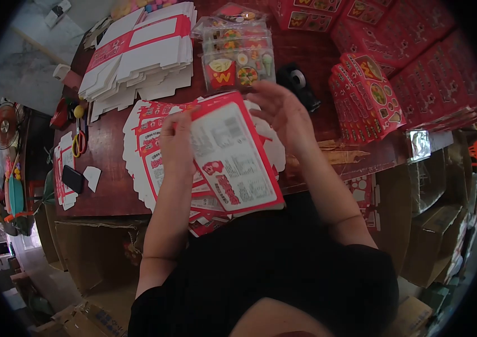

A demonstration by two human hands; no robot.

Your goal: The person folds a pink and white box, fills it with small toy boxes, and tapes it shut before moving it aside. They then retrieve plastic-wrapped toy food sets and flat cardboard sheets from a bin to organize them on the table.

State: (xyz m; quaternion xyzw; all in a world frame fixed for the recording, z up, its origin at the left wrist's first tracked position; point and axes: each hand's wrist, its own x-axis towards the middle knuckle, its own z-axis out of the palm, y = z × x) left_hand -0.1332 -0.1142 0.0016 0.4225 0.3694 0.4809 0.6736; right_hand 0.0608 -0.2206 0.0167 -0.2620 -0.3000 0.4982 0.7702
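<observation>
Head camera view, looking down over a dark wooden table point(109, 151). At far left a small fan point(5, 124) stands beyond the table edge. On the table near it lie yellow-handled scissors point(78, 143) and a black phone point(73, 178). Farther back sits a stack of flat white cartons point(137, 50), and nearer the person a fanned pile of flat printed cartons point(146, 149).

Over that pile and the table's near edge, the person holds a red-and-white carton point(233, 160), tilted, its printed panel facing up. The left hand point(175, 143) grips its left edge, fingers closed against the card. The right hand point(283, 115) clasps the upper right corner, fingers curled around the edge.

Behind the hands are clear packs of toy food point(238, 56), with a black tape dispenser point(301, 84) just to their right. Farther right stands a row of red boxes point(368, 95), with more red boxes point(423, 50) stacked behind. Brown shipping boxes point(435, 224) sit below the table at right.
</observation>
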